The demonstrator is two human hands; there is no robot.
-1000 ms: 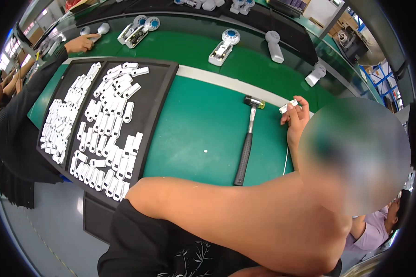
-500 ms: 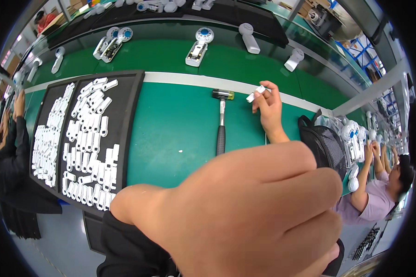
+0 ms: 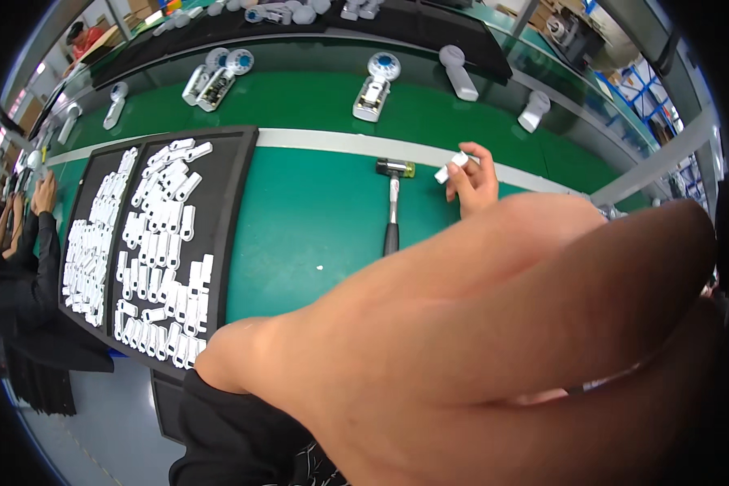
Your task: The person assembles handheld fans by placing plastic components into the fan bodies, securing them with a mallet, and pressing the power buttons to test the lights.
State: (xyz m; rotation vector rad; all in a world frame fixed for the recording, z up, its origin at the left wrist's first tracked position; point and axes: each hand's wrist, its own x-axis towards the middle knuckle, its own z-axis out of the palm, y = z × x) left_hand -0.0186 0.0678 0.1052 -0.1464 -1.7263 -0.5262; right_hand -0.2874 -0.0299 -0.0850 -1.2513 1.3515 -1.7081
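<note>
My left hand (image 3: 535, 300) is raised very close to the camera and covers much of the lower right. Its fingers are bent together, and their tips are hidden, so anything in them is out of sight. Beyond it, over the far edge of the green mat, my right hand (image 3: 479, 185) pinches a small white plastic part (image 3: 451, 168) between thumb and fingers. A mallet (image 3: 394, 198) with a black and yellow head lies just left of that hand, its handle end hidden behind my left hand.
To the left, a black divided tray (image 3: 239, 178) holds many small white plastic pieces (image 3: 166, 215). Along the green conveyor (image 3: 300, 101) behind lie several white handheld devices (image 3: 373, 93) with round heads, some with housings open. A person in dark sleeves (image 3: 44, 251) works at far left.
My left hand has moved right and nearer the camera, now covering the black bag and the co-worker on the right. My right hand still holds the white part. The view has shifted slightly.
</note>
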